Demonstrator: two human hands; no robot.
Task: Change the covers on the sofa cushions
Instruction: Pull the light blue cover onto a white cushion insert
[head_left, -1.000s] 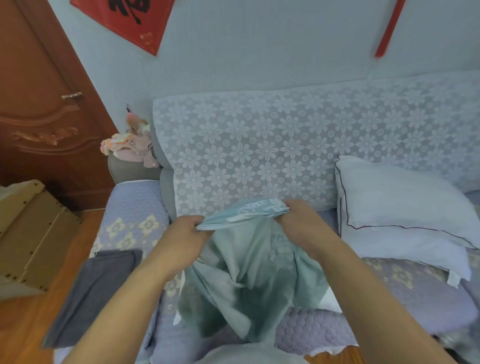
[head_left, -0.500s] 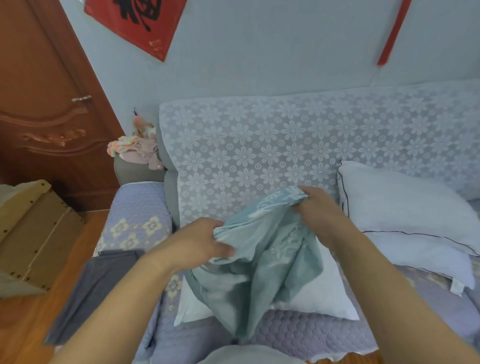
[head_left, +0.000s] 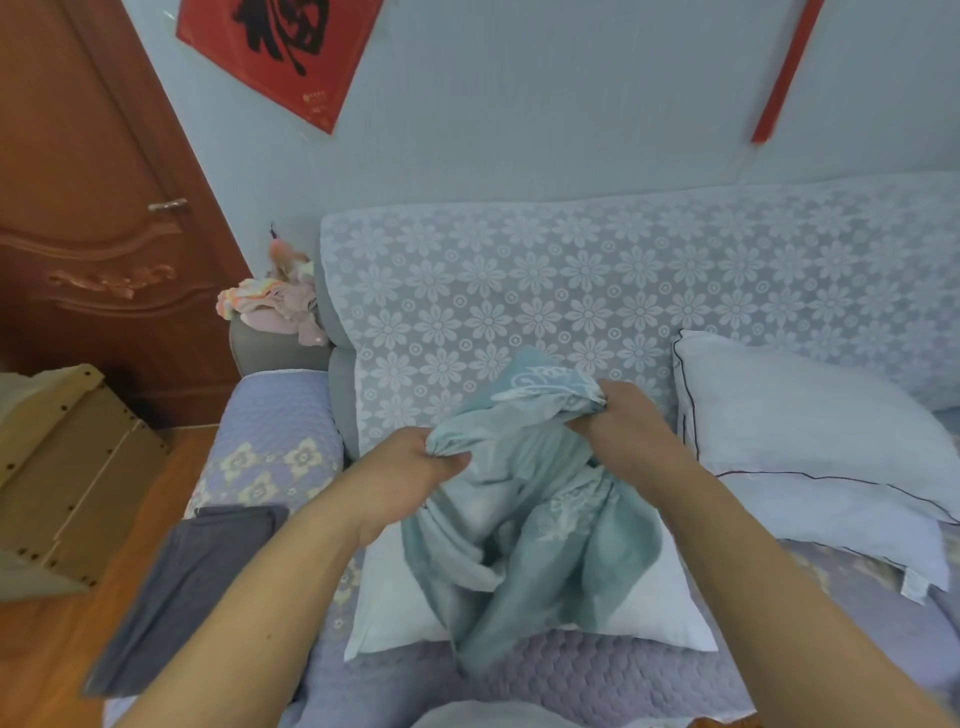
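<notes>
Two hands, one bunched cover

Both hands grip the teal cover (head_left: 524, 499) above the sofa seat (head_left: 571, 675). The left hand (head_left: 410, 478) has its fingers curled round a gathered edge; the right hand (head_left: 618, 421) pinches the patterned hem near the backrest. Below the cover, a bare white cushion (head_left: 670, 603) lies on the seat, near its front edge. A second cushion (head_left: 810, 431) leans at the right of the backrest, and a grey cloth (head_left: 192, 587) hangs over the seat's left edge.

My judgement: the fabric is twisted, so the opening may be hard to find, and a skewed pull could trap a cushion corner or nudge the cushion off the front.
</notes>
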